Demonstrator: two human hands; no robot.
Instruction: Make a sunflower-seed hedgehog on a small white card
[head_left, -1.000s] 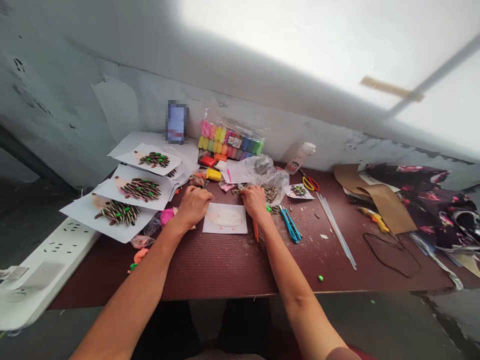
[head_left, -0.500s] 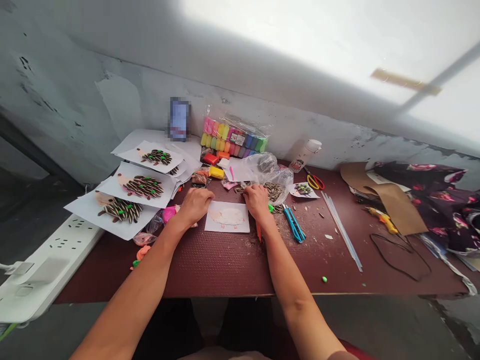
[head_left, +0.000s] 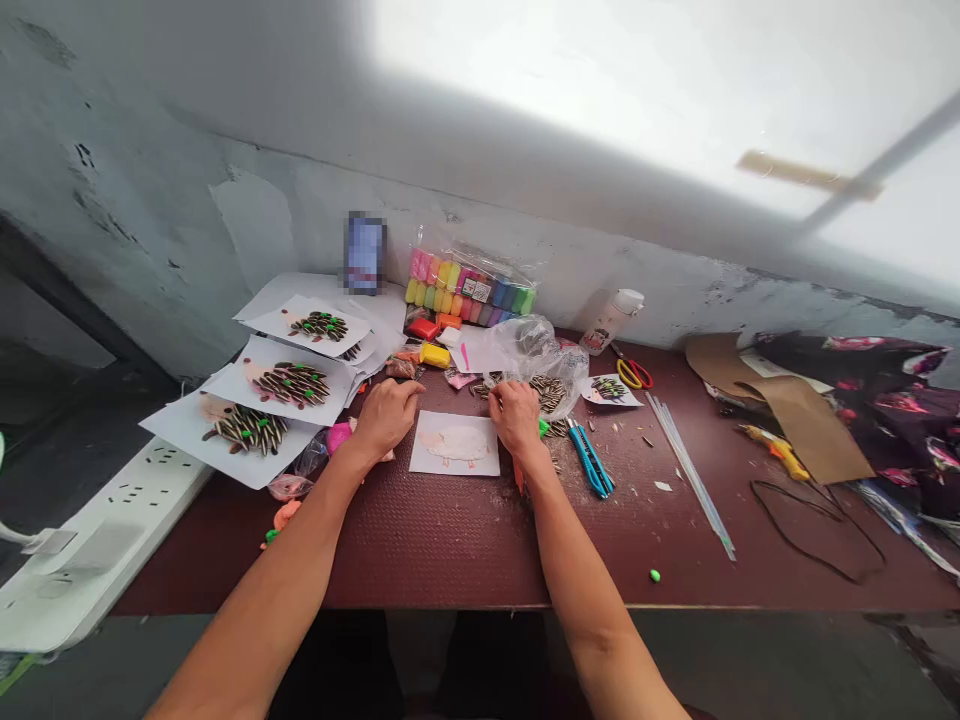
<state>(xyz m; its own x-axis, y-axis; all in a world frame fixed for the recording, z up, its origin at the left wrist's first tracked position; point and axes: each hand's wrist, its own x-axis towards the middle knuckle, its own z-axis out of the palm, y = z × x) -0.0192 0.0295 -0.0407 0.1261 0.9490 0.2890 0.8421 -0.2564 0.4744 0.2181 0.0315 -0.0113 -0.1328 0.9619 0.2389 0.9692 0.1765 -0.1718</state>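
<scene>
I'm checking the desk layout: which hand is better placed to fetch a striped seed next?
Probably the right hand: it is beside the striped seeds, while the left hand is across the white card from them.

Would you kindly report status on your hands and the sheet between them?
Left hand, right hand flanking sheet; grips unclear. Sheet flat, drawing visible. Plastic bag beyond right hand.

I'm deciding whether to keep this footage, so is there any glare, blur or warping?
Head view: strong light washes out the upper right of the pale wall; the dark upright phone-shaped object is pixelated; the maroon textured tabletop looks wide-angle stretched.
</scene>
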